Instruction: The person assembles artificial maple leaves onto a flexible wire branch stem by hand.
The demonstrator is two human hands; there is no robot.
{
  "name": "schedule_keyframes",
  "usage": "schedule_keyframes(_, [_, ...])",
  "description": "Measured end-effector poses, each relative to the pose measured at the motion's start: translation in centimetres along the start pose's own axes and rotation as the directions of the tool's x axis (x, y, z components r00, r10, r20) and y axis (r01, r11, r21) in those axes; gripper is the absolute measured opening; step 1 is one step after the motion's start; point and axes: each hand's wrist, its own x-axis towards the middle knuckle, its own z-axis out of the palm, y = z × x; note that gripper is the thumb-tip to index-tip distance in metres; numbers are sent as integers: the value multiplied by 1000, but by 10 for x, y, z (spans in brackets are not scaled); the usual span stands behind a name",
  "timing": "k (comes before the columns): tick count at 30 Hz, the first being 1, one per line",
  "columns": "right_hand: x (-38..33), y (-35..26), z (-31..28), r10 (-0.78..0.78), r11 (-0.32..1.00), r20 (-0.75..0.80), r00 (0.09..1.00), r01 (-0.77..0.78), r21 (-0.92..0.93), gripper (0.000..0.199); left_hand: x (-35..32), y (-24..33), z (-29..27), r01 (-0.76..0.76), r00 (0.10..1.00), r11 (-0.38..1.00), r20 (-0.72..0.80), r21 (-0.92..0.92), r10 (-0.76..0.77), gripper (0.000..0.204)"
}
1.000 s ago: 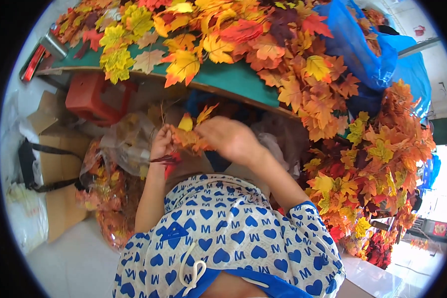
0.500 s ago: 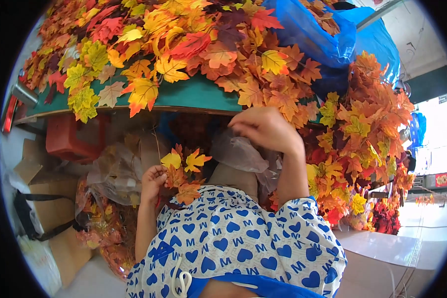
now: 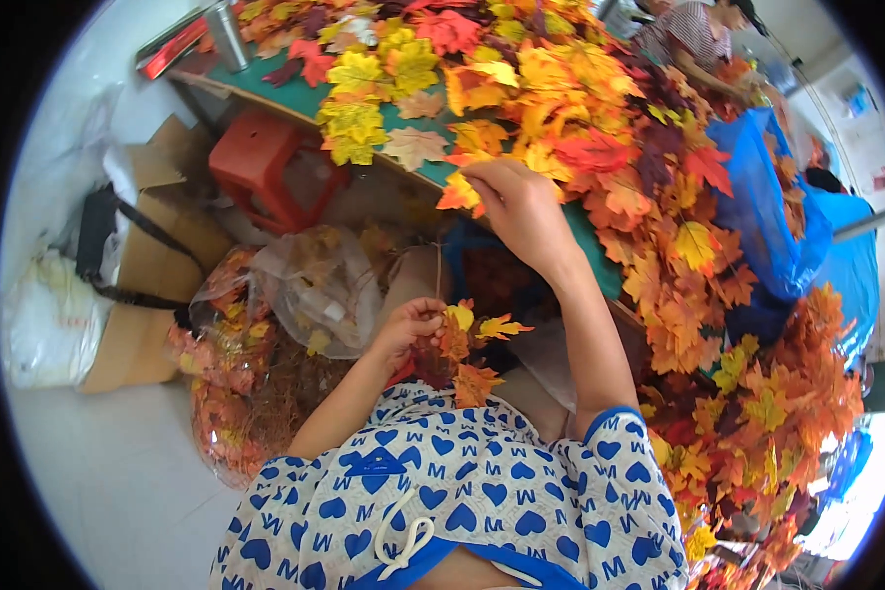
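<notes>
My left hand [image 3: 410, 332] is closed around the thin stem of a sprig of artificial maple leaves [image 3: 457, 339], yellow and orange, held low in front of my patterned shirt. At the table edge, my right hand [image 3: 529, 216] has thumb and fingers pinched at an orange-red artificial maple leaf [image 3: 457, 194]; the fingertips partly cover the contact. Beyond it, a thick heap of yellow, orange and red leaves [image 3: 560, 93] covers the green table [image 3: 290, 90].
A red plastic stool [image 3: 251, 162] stands below the table. Left of my legs are a clear plastic bag of leaves [image 3: 231, 383] and a cardboard box [image 3: 157, 265] with a black strap. A blue plastic bag [image 3: 757, 187] sits at right. A co-worker [image 3: 693, 44] is at the far side.
My right hand has moved from above the bag on my lap to the leaf at the table edge. The left hand keeps its sprig. The view has swung left, bringing the co-worker into sight.
</notes>
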Motion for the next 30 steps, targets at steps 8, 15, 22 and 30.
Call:
schedule_keyframes(8, [131,46,134,-230,832,185,955,292,-472,32,-13,26,-14,-164,986,983,-4,-79,165,19])
schedule_keyframes(15, [179,86,162,57,771,113,992,27,-636,25,-22,35,-36,-202,979,974,-59,-101,196,19])
schedule_keyframes(22, [183,96,163,38,708,248,968,150,-691,9,-20,35,-46,-199,980,963,-38,-179,195,17])
schedule_keyframes(30, [191,120,141,34,754,118,992,52,-654,9,-21,43,-38,-224,974,957,-54,-186,218,18])
